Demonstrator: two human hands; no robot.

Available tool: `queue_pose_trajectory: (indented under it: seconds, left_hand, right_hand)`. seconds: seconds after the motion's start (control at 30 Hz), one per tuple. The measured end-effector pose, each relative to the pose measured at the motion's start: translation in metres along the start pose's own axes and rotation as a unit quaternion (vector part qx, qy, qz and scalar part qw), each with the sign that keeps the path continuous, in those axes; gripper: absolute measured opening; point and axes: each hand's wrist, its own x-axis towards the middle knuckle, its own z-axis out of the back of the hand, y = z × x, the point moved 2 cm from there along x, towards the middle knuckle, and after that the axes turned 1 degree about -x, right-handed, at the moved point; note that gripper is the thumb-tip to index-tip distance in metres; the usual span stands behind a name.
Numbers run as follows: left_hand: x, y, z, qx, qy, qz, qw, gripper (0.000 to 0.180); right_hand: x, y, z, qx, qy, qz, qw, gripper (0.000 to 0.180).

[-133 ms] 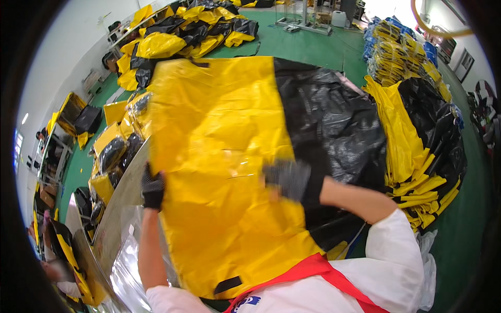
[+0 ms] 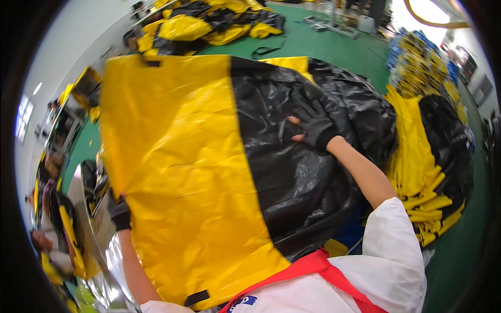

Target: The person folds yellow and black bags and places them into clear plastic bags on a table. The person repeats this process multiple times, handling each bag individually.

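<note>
Glossy yellow-black sheet, creased | left hand pinching edge | right hand spread flat

Green floor, white wall, shiny metal table

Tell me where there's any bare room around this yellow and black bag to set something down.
Bare green floor shows beyond the bag, between the far heap of bags and the folded stack on the right. The table is crowded: the bag covers it, the left hand at its edge, the right hand on the black half.
</note>
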Motion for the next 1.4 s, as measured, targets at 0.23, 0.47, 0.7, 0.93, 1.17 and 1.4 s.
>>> queue_pose_trajectory:
  seconds: [0.23, 0.47, 0.7, 0.93, 1.17, 1.4]
  left_hand:
    - [-0.133, 0.105, 0.064, 0.212, -0.050, 0.055, 0.974, 0.068]
    - [-0.125, -0.228, -0.086, 0.008, 0.271, -0.330, 0.904, 0.073]
    - [-0.071, -0.203, -0.125, 0.081, 0.164, -0.263, 0.947, 0.067]
    - [-0.069, -0.207, -0.133, 0.085, 0.171, -0.251, 0.949, 0.058]
    - [-0.095, -0.142, -0.072, 0.106, 0.144, -0.239, 0.954, 0.048]
    - [-0.139, 0.077, 0.138, 0.256, 0.096, 0.034, 0.961, 0.040]
  right_hand:
    - [0.140, 0.044, -0.012, -0.078, 0.121, -0.105, 0.984, 0.067]
    - [0.290, 0.051, -0.042, 0.096, 0.049, -0.124, 0.986, 0.057]
    - [0.159, 0.158, 0.133, 0.175, -0.309, 0.338, 0.872, 0.032]
    - [-0.068, 0.064, -0.003, -0.006, 0.228, 0.267, 0.937, 0.039]
    - [-0.052, 0.195, 0.052, 0.140, 0.034, 0.258, 0.955, 0.034]
    - [-0.079, 0.169, -0.027, 0.173, 0.091, 0.341, 0.919, 0.033]
